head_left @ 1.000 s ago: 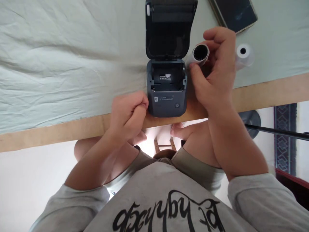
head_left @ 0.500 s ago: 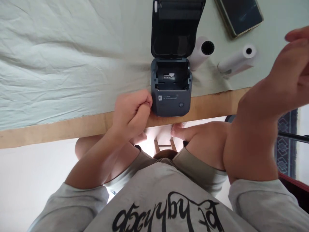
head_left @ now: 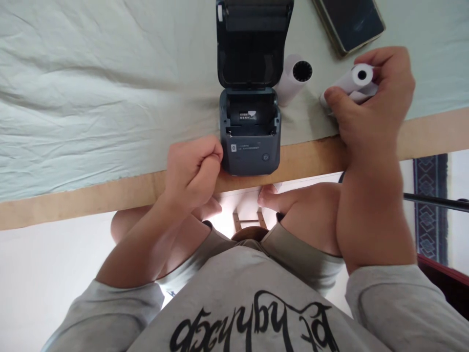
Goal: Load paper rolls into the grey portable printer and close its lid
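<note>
A dark portable printer (head_left: 251,156) lies near the table edge with its lid (head_left: 252,54) swung up and its paper bay bare of any roll. My left hand (head_left: 194,171) is closed in a fist against the printer's left side, and nothing shows in it. On the right, my right hand (head_left: 377,98) has its thumb and fingers around a thin white paper roll (head_left: 346,84) with a small dark core. Between that roll and the printer stands a thicker white paper roll (head_left: 289,83) with a wide black core.
A dark phone (head_left: 351,24) in a case lies at the upper right. Pale green cloth (head_left: 91,98) with wrinkles covers the table up to its wooden edge (head_left: 110,193). Below are my legs, a stool and, at the right, a patterned rug (head_left: 430,210).
My right hand has come in from the right edge and closed around the thin paper roll. The view has shifted slightly; my left hand remains beside the printer.
</note>
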Action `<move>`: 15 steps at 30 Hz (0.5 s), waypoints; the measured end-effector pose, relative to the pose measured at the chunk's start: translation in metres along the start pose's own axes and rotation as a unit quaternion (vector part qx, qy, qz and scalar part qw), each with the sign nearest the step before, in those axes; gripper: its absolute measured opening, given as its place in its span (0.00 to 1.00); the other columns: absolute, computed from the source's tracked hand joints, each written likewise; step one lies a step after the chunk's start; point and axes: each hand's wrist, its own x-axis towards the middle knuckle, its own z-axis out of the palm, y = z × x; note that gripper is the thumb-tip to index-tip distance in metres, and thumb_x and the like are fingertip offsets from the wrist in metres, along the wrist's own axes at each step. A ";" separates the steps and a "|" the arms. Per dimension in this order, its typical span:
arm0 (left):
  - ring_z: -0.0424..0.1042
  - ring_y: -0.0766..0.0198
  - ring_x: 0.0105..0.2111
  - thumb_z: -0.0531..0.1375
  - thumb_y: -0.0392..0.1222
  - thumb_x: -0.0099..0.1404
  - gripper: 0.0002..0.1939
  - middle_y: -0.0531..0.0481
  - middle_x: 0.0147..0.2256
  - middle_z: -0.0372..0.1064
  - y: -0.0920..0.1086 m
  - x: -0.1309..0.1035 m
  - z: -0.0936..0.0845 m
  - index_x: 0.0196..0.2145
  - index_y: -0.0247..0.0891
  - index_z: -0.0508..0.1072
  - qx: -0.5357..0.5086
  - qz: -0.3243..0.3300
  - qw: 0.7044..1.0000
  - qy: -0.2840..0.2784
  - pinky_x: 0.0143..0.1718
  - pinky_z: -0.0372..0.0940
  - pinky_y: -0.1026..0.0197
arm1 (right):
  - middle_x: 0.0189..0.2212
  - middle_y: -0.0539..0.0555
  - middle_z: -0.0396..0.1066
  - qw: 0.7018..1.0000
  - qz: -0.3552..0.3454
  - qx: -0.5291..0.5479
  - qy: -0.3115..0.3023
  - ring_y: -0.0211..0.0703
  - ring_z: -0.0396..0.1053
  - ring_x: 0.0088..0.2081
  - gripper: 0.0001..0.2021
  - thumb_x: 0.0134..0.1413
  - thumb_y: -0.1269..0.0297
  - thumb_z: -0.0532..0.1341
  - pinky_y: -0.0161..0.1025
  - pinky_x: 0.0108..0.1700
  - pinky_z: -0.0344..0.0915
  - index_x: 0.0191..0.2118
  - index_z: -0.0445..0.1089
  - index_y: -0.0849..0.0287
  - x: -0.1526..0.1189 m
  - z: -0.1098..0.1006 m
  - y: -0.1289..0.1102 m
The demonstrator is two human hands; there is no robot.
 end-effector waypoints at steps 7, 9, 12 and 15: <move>0.51 0.72 0.17 0.51 0.28 0.54 0.09 0.59 0.16 0.52 0.000 0.002 -0.002 0.20 0.39 0.62 -0.006 0.030 1.000 0.003 0.19 0.47 0.63 | 0.27 0.43 0.57 0.999 -0.026 -0.014 0.035 0.33 0.51 0.27 0.20 0.34 0.78 0.65 0.37 0.32 0.51 0.39 0.68 0.59 -0.001 0.006 0.007; 0.51 0.72 0.18 0.51 0.27 0.54 0.10 0.58 0.16 0.52 0.000 0.002 -0.002 0.20 0.39 0.61 -0.011 0.028 1.000 0.001 0.19 0.47 0.63 | 0.27 0.45 0.59 0.998 -0.050 0.011 0.047 0.33 0.53 0.27 0.18 0.33 0.79 0.63 0.37 0.31 0.51 0.35 0.67 0.58 -0.001 0.008 0.010; 0.51 0.72 0.18 0.51 0.26 0.54 0.10 0.58 0.16 0.51 0.000 0.002 -0.001 0.20 0.39 0.61 -0.013 0.023 1.000 0.004 0.20 0.48 0.62 | 0.27 0.46 0.59 0.991 -0.104 0.071 0.051 0.33 0.54 0.28 0.14 0.36 0.78 0.61 0.37 0.31 0.51 0.34 0.69 0.60 0.000 0.009 0.014; 0.50 0.72 0.17 0.51 0.26 0.53 0.10 0.58 0.16 0.51 -0.002 0.002 -0.001 0.20 0.38 0.61 -0.012 0.033 0.999 0.010 0.19 0.47 0.62 | 0.32 0.50 0.64 0.975 -0.138 0.167 0.052 0.35 0.58 0.32 0.17 0.38 0.77 0.60 0.38 0.36 0.56 0.39 0.73 0.62 0.002 0.007 0.017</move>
